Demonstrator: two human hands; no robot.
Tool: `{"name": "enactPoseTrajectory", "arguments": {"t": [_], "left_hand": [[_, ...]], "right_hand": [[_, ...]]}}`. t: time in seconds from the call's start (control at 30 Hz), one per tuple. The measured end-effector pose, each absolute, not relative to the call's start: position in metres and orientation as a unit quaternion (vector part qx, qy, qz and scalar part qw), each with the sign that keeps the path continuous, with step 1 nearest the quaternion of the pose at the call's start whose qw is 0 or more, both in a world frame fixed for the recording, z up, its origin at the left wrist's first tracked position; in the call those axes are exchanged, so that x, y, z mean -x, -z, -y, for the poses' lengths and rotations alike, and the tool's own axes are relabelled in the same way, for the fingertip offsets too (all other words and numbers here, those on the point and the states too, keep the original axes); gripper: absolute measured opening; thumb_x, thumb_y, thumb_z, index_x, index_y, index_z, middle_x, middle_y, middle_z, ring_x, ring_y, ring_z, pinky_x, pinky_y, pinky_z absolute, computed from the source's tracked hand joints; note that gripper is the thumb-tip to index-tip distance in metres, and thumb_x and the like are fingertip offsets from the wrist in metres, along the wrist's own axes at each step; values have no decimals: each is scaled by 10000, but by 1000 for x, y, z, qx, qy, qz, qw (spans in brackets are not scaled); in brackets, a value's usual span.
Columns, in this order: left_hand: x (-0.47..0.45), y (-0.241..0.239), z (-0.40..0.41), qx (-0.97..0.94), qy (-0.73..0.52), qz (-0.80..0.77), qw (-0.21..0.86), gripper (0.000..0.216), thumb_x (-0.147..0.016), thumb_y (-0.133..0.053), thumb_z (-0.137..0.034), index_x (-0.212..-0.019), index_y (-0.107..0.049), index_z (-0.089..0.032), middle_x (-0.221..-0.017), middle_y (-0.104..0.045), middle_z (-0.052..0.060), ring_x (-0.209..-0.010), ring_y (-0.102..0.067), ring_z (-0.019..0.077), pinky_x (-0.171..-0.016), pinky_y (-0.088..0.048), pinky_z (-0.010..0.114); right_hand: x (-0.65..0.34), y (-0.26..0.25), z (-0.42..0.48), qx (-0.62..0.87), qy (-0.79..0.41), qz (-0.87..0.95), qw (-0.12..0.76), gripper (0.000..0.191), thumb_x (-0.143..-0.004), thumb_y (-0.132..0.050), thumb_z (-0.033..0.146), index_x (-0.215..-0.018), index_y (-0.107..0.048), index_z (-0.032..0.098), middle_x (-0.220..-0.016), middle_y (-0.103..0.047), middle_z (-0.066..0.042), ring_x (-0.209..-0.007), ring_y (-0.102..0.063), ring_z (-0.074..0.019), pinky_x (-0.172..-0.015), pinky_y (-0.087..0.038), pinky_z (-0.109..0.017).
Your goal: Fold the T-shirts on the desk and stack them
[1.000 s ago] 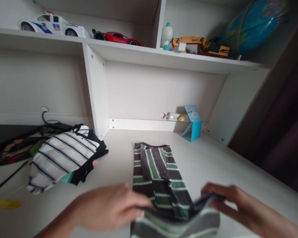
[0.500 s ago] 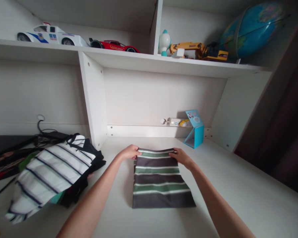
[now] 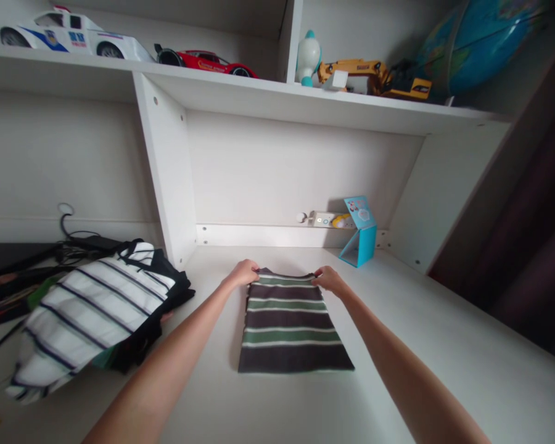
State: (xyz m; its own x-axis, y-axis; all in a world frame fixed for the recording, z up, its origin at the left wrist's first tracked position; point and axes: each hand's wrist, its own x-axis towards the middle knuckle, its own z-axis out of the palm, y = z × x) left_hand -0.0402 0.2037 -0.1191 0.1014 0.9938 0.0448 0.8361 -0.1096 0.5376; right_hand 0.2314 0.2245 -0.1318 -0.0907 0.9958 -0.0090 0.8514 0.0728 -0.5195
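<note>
Garment [image 3: 296, 319] in green, dark and white stripes, folded flat at the middle of a white desk [image 3: 296, 407].
Left hand [image 3: 244, 273] pinches the far left corner between thumb and fingers; right hand [image 3: 328, 279] pinches the far right corner. The cloth looks light, soft and limp, unlikely to break; the far corners seem sound places to hold, gathering the layers together. The desk appears smooth. To the left lies a heap of clothes [image 3: 97, 302], white with dark stripes on top. Toward the far right, a blue stand [image 3: 367, 245] sits near a power strip [image 3: 324, 219]. Above, a shelf [image 3: 268, 98] carries a white toy car [image 3: 74, 38], red toy car [image 3: 208, 63], yellow toy excavator [image 3: 372, 73] and globe [image 3: 485, 46].
</note>
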Motion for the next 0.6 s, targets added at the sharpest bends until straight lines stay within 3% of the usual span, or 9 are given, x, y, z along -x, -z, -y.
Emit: {"name": "enactPoseTrajectory", "arguments": {"t": [0.1,0.2,0.3,0.4,0.47,0.6], "left_hand": [[34,86,-195,-741,-289,-577,186,268,-680,-569,-202,-932,-651,-160,-924,-665,20,-822,-591,156,-733,-427,208],[30,46,-181,-744,-405,-511,145,258,-685,-560,-214,-921,-637,-144,-882,-657,30,-767,-573,154,-744,-429,246],[36,16,-162,-721,-509,-450,135,257,-687,-554,-239,-918,-605,-140,-909,-639,41,-817,-568,162,-765,-429,268],[52,11,-146,-733,-512,-412,176,248,-686,-559,-277,-894,-580,-143,-905,-626,45,-848,-574,175,-768,-438,284],[67,23,-140,-760,-454,-423,192,218,-685,-557,-279,-862,-577,-153,-893,-628,40,-868,-579,183,-778,-442,293],[93,74,-145,-785,-308,-509,175,219,-649,-541,-174,-863,-588,-175,-939,-639,50,-935,-586,206,-825,-449,309]], "right_hand": [[-238,99,-215,632,-158,715,254,227,-863,-531,322,-985,-566,133,-945,-590,-33,-800,-576,-131,-712,-493,-312],[-245,53,-191,592,-98,716,358,194,-853,-516,265,-993,-529,131,-871,-596,-50,-776,-573,-137,-718,-480,-293],[-246,17,-145,517,-45,724,455,206,-852,-476,277,-1026,-463,166,-938,-585,-60,-820,-569,-142,-716,-475,-259],[-238,10,-82,399,21,764,506,150,-843,-499,287,-962,-476,199,-921,-581,-31,-766,-564,-125,-679,-471,-238],[-229,17,-40,326,17,832,449,134,-849,-499,247,-977,-498,205,-904,-593,-30,-779,-572,-125,-700,-465,-238],[-218,30,2,249,-131,930,235,169,-889,-462,260,-1026,-553,222,-912,-627,-22,-804,-591,-117,-731,-463,-223]]}}
